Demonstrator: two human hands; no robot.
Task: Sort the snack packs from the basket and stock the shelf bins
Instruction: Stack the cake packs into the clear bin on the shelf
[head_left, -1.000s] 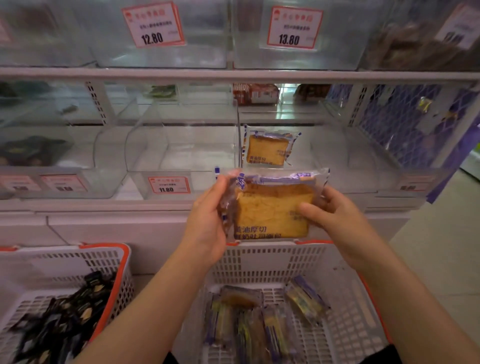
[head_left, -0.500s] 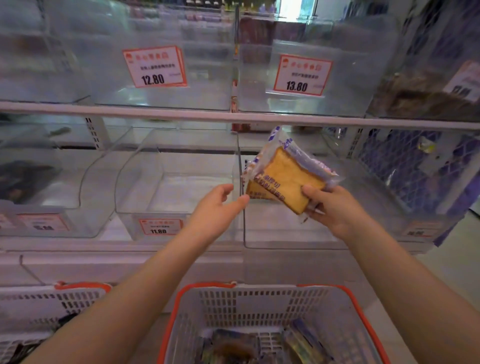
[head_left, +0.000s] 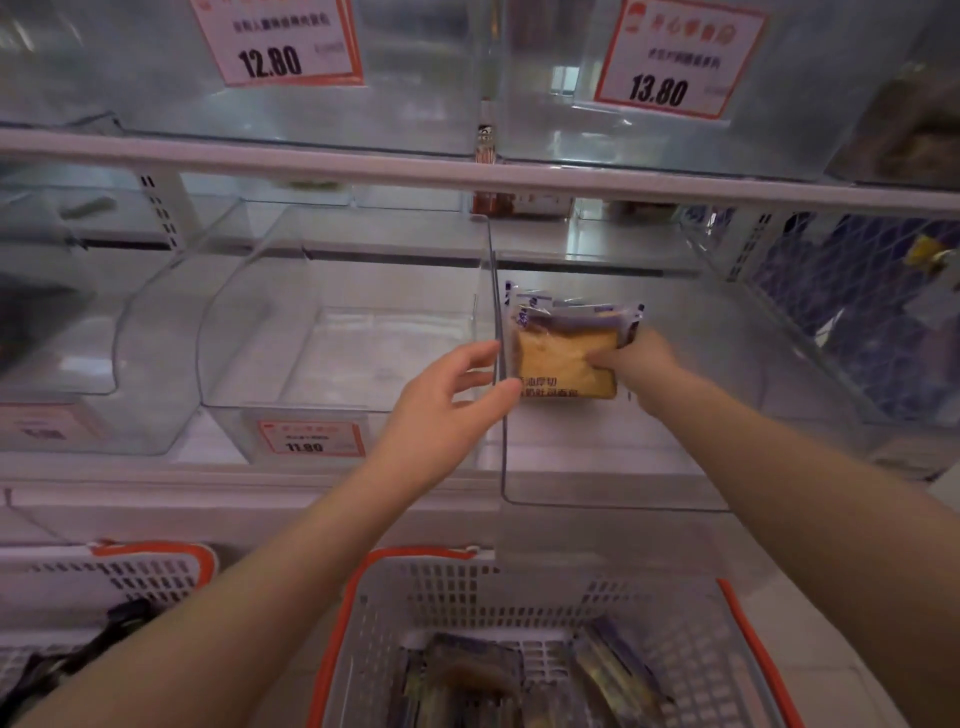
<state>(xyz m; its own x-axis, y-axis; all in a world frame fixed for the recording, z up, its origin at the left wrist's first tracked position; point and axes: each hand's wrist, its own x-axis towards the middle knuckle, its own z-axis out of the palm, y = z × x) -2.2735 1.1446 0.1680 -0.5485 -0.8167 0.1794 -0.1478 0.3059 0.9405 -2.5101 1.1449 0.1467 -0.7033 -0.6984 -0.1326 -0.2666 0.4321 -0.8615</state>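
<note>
My right hand (head_left: 639, 364) reaches into the clear right-hand shelf bin (head_left: 613, 488) and grips a toast snack pack (head_left: 561, 358), a yellow bread slice in a clear wrapper with blue edges, held upright. Right behind it stands another pack of the same kind (head_left: 524, 301), mostly hidden. My left hand (head_left: 447, 410) hovers with fingers spread at the divider wall between this bin and the clear middle bin (head_left: 322, 421), holding nothing. Below, the white basket with an orange rim (head_left: 358, 597) holds several more snack packs (head_left: 478, 675).
A second orange-rimmed basket (head_left: 156, 566) at the lower left holds dark packs (head_left: 57, 660). Price tags reading 12.80 (head_left: 275, 41) and 13.80 (head_left: 670, 62) hang on the upper bins. A white shelf rail (head_left: 467, 176) runs above the lower bins. A blue mesh panel (head_left: 872, 291) stands at the right.
My right hand carried the toast pack from above the basket up and into the right-hand bin. My left hand let go of the pack and now hovers by the divider.
</note>
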